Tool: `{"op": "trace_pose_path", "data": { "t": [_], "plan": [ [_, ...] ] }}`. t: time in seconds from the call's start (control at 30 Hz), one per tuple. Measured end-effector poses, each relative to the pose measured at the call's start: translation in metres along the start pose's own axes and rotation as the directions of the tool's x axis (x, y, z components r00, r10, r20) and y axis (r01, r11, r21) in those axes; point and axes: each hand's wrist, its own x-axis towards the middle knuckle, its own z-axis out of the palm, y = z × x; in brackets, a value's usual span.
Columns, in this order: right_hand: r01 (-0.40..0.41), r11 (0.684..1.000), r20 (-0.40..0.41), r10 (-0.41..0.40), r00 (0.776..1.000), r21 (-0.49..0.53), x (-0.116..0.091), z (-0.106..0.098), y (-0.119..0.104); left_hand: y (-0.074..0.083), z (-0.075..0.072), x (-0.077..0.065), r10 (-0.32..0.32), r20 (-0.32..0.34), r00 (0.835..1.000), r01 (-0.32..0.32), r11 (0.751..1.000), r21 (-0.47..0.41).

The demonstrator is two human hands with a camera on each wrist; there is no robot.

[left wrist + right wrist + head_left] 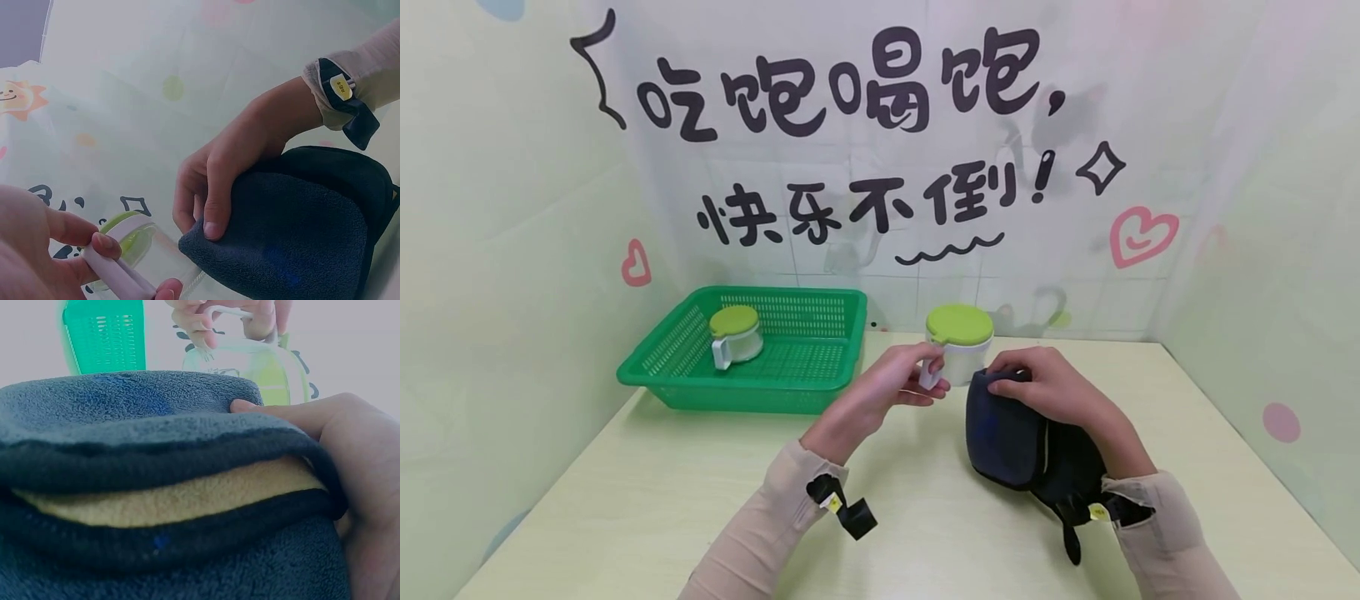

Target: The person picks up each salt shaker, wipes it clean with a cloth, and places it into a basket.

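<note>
My left hand (887, 383) pinches the white handle (119, 272) of a clear seasoning jar (967, 360) with a lime-green lid (958, 325). The jar is upright at the back of the table in the head view. Just to its right, my right hand (1052, 387) grips the top edge of a folded navy towel (1003, 433), thumb on the near face. Black edging and a tan inner layer (187, 497) of the towel show in the right wrist view. The towel's upper corner overlaps the jar's side in the left wrist view.
A green plastic basket (745, 400) stands at the back left of the pale table (910, 517). Inside it sits a second jar (745, 343) with a green lid and white handle. A printed cloth backdrop (850, 283) rises behind the table, with side panels left and right.
</note>
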Motion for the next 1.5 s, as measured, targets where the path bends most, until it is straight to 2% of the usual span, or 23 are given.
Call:
{"op": "trace_pose_path", "data": {
  "t": [0.47, 0.73, 1.2, 1.5],
  "plan": [
    [-0.028, 1.0, -0.142, 0.027, 0.99, -0.006, -0.003, -0.006, -0.005, -0.001, 0.0, 0.002, -0.003, 0.007, 1.0, 0.003, 1.0, 0.027],
    [-0.081, 0.997, -0.18, 0.079, 0.98, -0.008, -0.005, -0.011, -0.005, 0.0, 0.001, 0.003, 0.007, 0.012, 1.0, -0.007, 0.998, 0.06],
    [-0.089, 0.995, -0.235, 0.075, 0.969, -0.048, -0.007, -0.015, -0.001, -0.001, 0.0, 0.002, -0.004, 0.018, 1.0, 0.003, 0.997, 0.074],
    [-0.105, 0.991, -0.261, 0.081, 0.962, -0.079, -0.007, -0.017, 0.0, -0.001, 0.0, 0.001, 0.004, 0.047, 0.999, -0.008, 0.997, 0.081]
  ]
}}
